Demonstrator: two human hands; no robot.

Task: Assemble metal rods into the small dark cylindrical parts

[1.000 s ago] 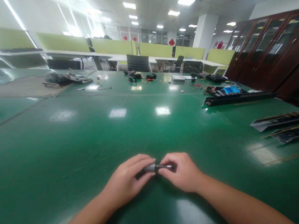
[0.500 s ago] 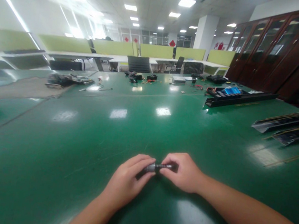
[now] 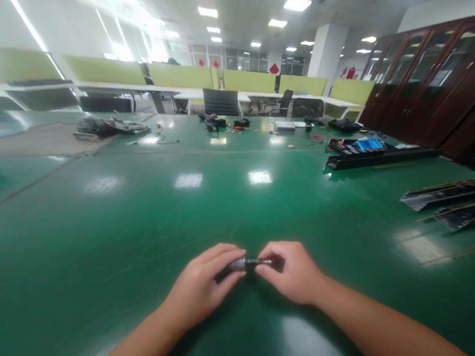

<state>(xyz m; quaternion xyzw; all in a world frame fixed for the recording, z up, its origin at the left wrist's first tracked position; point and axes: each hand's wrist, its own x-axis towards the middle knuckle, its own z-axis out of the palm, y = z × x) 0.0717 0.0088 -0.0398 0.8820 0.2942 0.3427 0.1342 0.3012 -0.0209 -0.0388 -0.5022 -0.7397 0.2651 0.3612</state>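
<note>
Low over the green table (image 3: 131,280), a short slim cylinder lies lengthwise between my hands, a grey part (image 3: 238,264) to the left and a thinner dark part (image 3: 256,262) with light marks to the right. Its exact kind I cannot make out. My left hand (image 3: 204,280) grips the grey end between thumb and fingers, hiding its far left tip. With thumb and forefinger, my right hand (image 3: 291,272) pinches the dark end. A small gap separates the fingertips of both hands, and the middle of the cylinder shows there.
Black metal channels (image 3: 377,158) with wiring and a blue part rest at the right. More channels (image 3: 454,194) lie nearer on that side. A bundle in plastic (image 3: 108,127) is at the back left. Small black parts (image 3: 213,123) and a white box (image 3: 284,127) sit at the far edge.
The fingertips of my two hands are slightly farther apart. The dark part between them looks thinner than before. Nothing else on the table has moved.
</note>
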